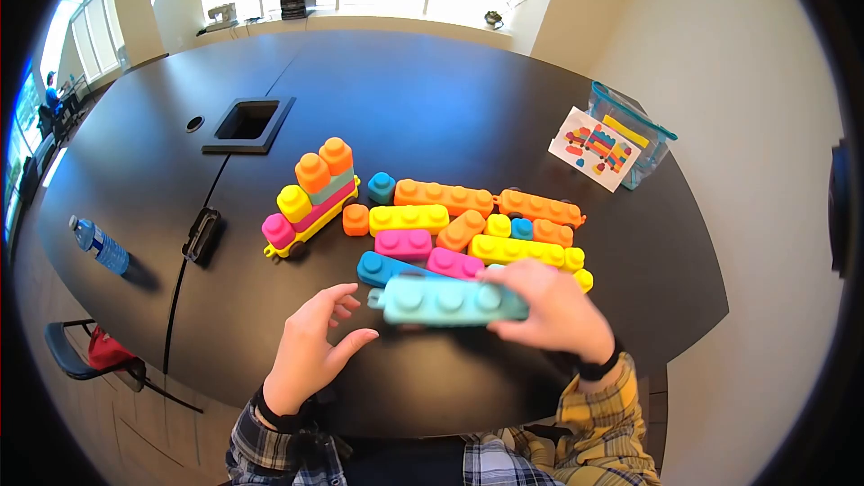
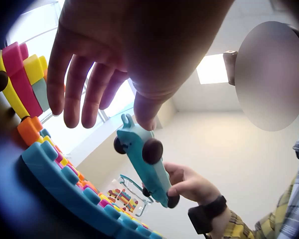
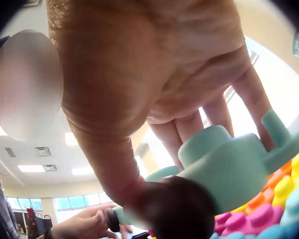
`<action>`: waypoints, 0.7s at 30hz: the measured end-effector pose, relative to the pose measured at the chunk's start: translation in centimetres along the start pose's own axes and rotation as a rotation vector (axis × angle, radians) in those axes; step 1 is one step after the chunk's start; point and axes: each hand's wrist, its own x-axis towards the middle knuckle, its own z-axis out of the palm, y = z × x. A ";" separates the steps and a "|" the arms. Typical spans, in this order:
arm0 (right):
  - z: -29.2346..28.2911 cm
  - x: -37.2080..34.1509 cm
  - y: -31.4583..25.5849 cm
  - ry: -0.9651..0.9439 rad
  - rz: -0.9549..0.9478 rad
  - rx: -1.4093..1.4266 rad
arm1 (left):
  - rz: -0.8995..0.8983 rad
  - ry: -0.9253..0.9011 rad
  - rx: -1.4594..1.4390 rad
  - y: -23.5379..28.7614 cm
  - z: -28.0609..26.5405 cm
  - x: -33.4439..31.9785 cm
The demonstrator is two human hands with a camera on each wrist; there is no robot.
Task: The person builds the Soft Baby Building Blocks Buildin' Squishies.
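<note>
My right hand (image 1: 562,310) grips the right end of a light teal toy train car (image 1: 450,301), with the thumb at its near side and fingers over the far side. Studs line the car's top; dark wheels and a hook at its end show in the left wrist view. My left hand (image 1: 315,342) is beside the car's left end, fingers spread and loosely bent, holding nothing. Just beyond the car lie a blue block (image 1: 389,268) and a pink block (image 1: 454,263). To the left stands a yellow wheeled car (image 1: 315,232) stacked with pink, grey-green, yellow and orange blocks.
Orange wheeled cars (image 1: 445,197) and several yellow blocks (image 1: 408,218) lie in rows mid-table. A clear pouch (image 1: 650,146) with a picture card (image 1: 594,148) stands at right. At left are a water bottle (image 1: 101,246), a black case (image 1: 202,236) and a table opening (image 1: 247,124).
</note>
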 end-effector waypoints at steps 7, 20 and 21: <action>7.2 -2.7 -1.0 -0.076 0.055 -0.015 | 0.163 -0.342 0.154 0.2 1.3 0.5; 7.7 -4.7 0.1 0.047 0.091 0.108 | 0.136 -0.468 0.231 -1.2 2.6 0.6; 7.5 -5.1 0.3 0.080 0.121 0.101 | 0.137 -0.467 0.227 -1.2 2.6 0.6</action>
